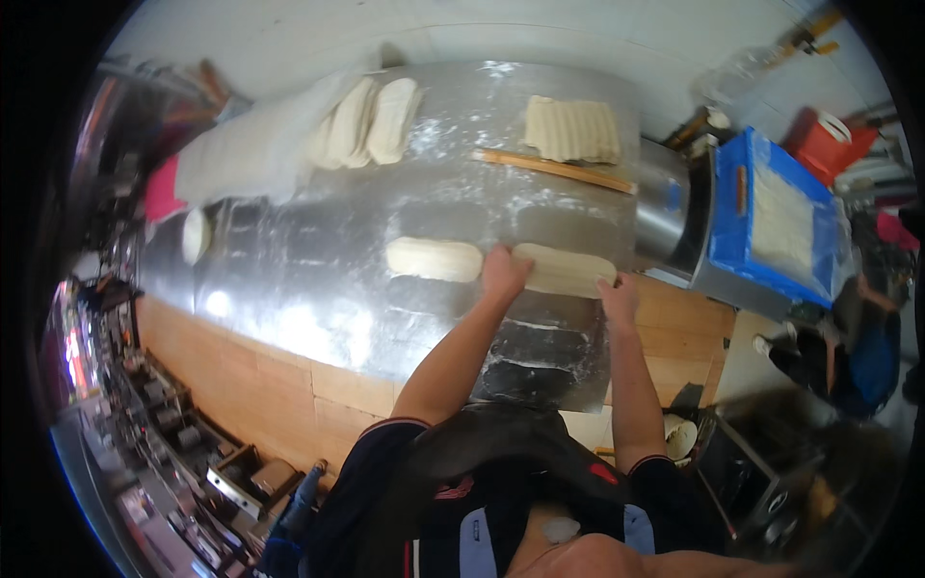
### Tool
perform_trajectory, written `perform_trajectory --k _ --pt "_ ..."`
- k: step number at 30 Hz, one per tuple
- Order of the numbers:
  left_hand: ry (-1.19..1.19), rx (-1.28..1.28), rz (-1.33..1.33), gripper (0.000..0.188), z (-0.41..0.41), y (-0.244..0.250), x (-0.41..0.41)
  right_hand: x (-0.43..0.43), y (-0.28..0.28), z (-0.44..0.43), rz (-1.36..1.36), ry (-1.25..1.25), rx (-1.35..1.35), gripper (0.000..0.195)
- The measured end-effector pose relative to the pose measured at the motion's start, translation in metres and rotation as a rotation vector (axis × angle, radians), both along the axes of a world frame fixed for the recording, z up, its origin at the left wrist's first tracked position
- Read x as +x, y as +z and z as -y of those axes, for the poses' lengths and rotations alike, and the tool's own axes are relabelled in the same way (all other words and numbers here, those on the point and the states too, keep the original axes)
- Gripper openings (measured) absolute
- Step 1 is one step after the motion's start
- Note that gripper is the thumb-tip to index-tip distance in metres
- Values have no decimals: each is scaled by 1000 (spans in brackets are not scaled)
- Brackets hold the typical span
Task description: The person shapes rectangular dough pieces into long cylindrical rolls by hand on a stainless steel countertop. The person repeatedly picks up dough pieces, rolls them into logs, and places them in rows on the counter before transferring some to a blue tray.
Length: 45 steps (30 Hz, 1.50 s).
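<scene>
Both my hands are at a long flat strip of dough (564,270) on the floured metal table (347,224). My left hand (507,273) grips its left end, and my right hand (618,295) pinches its right end. Just left of my left hand lies another oval dough strip (434,260). Farther back, a ridged slab of dough (572,131) sits behind a wooden stick (553,171). Several long dough pieces (394,121) lie at the back left, some partly under a pale cover (242,152). A small dough piece (196,235) rests near the table's left end.
Right of the table stands a blue plastic-lined bin (748,209) with pale contents, beside a metal machine (661,202). A red container (824,144) is behind it. Another person (867,354) is at the far right. Shelves with goods (188,433) line the lower left.
</scene>
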State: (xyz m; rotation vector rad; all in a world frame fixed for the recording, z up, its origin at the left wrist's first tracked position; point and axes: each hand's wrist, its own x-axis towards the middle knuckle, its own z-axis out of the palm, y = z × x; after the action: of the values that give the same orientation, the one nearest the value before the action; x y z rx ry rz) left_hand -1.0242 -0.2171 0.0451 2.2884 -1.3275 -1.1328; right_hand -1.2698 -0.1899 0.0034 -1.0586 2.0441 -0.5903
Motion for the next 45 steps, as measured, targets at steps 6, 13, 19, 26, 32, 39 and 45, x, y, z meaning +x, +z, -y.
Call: perform_trajectory --k 6,13,19,26,32,39,45 --pt "-208 -5 33 51 10 -19 15 -1 -2 8 142 56 57 45" --pt "132 -31 -698 33 -36 -16 27 18 20 -11 443 -42 -67 27" --pt "350 -104 -889 39 -47 19 154 115 47 -17 808 -151 26 29" --pt "453 -119 -737 42 -33 -22 268 237 27 2 718 -118 140 30" --pt "454 -183 -676 51 -40 -36 263 248 23 -7 299 58 -43 38" --pt "252 -217 -194 59 -45 -14 251 278 28 -19 106 -96 -81 41" --pt "206 -135 -266 70 -49 -27 237 281 32 -19 135 -68 -25 41"
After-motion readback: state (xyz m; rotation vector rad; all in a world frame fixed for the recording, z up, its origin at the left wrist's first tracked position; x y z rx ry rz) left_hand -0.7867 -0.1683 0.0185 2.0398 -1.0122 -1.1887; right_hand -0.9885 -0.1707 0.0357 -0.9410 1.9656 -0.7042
